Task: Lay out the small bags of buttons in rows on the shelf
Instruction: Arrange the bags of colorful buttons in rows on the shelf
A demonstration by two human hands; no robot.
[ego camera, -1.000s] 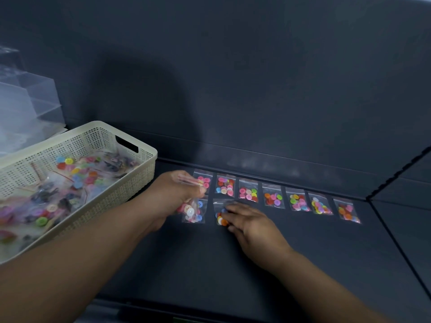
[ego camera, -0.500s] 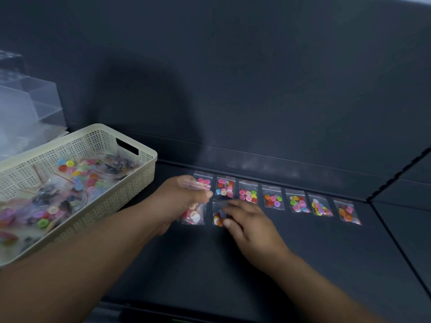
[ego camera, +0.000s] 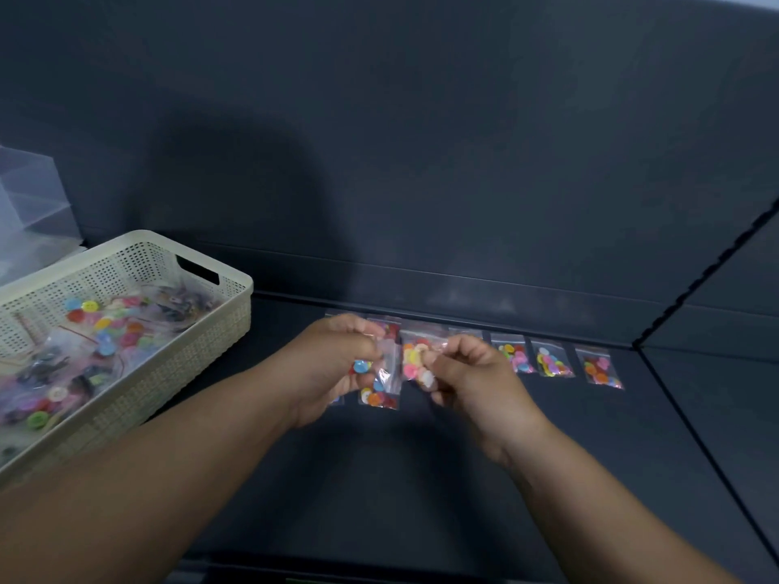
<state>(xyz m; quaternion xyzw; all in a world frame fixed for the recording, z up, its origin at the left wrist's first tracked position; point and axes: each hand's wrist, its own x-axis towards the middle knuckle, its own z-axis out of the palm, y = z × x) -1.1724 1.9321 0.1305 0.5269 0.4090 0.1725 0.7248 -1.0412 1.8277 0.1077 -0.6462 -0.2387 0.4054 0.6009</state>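
Light, floppy and slick, the button bag (ego camera: 415, 358) pinched in the right hand (ego camera: 478, 383) hangs over the shelf (ego camera: 421, 478) toward 12 o'clock, the left hand (ego camera: 331, 366) at its 9 o'clock clutching spare bags (ego camera: 387, 370); a grip likely holds best on the flat sealed edge.

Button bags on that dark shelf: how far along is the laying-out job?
Done: a back row of small clear bags of coloured buttons lies along the dark shelf, and a front row has begun with a front bag, perhaps two. In hand: the left hand grips one clear bag, and the right hand pinches another bag, blurred. Left: the cream perforated plastic basket holds many more.
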